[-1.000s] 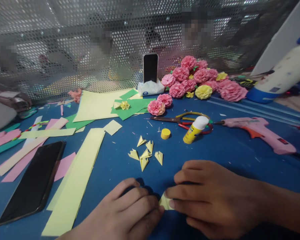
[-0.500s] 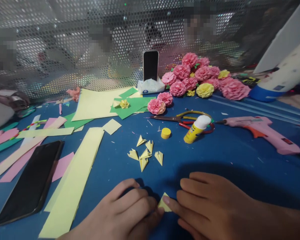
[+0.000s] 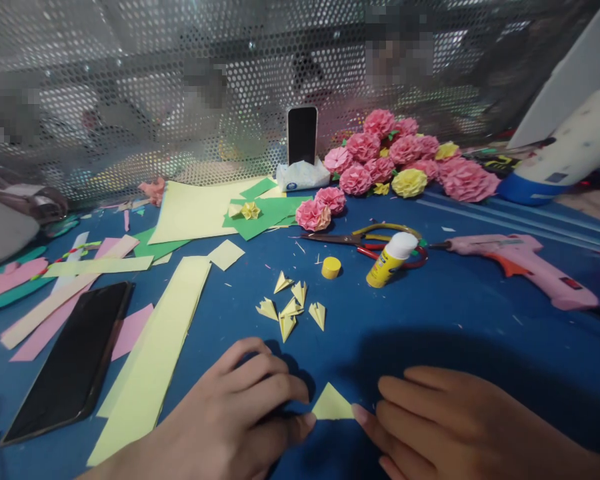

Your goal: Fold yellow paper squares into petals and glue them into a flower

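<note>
While a yellow paper triangle (image 3: 333, 404) is lying on the blue table (image 3: 220, 313), the left hand (image 3: 250, 407) and right hand (image 3: 433, 423) are touching its bottom corners with loosely bent, unclenched fingers. Small folded yellow pieces (image 3: 287, 325) are resting just beyond.

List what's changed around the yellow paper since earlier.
The right hand has drawn back rightward, off the face of the yellow paper triangle, leaving a fingertip at its right corner; the triangle now shows whole. The left hand stays at its left corner. The folded yellow pieces, glue stick and scissors are unmoved.
</note>
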The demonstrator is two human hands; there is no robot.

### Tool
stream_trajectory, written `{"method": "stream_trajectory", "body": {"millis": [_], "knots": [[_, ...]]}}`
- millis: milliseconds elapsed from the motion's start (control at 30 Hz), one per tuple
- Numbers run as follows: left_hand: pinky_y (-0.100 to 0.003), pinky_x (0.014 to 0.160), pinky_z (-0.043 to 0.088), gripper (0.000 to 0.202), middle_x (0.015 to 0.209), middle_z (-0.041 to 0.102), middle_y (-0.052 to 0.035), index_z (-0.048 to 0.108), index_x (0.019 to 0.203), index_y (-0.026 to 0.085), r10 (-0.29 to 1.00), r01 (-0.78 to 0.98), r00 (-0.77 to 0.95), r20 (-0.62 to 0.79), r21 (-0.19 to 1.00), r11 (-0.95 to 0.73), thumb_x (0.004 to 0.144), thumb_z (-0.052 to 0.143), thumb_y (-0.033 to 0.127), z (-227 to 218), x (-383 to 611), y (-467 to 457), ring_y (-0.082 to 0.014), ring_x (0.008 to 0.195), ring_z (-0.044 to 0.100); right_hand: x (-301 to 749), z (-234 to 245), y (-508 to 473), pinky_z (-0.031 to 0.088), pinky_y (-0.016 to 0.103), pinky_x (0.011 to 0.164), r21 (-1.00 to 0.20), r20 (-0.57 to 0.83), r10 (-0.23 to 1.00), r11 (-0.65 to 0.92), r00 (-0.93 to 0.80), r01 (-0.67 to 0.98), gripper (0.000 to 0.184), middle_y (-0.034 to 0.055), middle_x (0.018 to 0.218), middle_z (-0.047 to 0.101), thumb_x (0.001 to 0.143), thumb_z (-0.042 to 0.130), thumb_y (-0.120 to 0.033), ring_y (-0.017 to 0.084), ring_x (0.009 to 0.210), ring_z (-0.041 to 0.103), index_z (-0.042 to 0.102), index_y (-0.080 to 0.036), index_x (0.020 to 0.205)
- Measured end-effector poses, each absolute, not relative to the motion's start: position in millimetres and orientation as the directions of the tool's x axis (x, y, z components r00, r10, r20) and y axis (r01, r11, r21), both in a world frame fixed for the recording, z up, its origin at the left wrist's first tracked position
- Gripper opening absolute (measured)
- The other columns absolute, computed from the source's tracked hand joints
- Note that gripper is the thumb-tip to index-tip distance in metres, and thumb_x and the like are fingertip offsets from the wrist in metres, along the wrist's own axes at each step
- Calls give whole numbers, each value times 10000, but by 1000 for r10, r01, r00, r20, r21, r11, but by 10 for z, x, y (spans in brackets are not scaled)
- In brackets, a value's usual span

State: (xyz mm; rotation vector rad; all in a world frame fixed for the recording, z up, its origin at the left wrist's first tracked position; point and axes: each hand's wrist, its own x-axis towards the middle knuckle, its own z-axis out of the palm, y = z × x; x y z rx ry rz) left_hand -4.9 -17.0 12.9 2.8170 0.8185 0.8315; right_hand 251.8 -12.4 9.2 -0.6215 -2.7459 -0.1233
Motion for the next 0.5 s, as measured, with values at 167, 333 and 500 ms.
{"method": "stream_trajectory", "body": {"millis": [167,333,500], "knots": [[-300,907,547,309,1019,755,-86,713,1055,104,408,375,770,490,170,-911,1057,405,125,83,-46,-187,-156,918,682,2539,186,52,386,318,654,-280,201,483,862,-852,422,128,-5,761,669,961,566,-211,167,696,592,628,-207,848],[-283,1013,541,276,1103,759,-65,704,1106,111,352,334,833,428,119,-935,1059,435,147,86,-55,-273,-158,1058,694,2472,126,195,403,278,719,-505,15,559,720,-829,476,173,-37,966,677,874,719,-214,155,861,634,592,-236,989],[-235,990,553,277,1129,755,-41,712,1097,155,351,329,826,441,128,-936,1066,438,183,103,28,-334,-137,1064,708,2379,199,264,388,242,716,-615,3,574,646,-819,451,114,-46,934,658,905,617,-116,131,861,609,606,-229,904]]}}
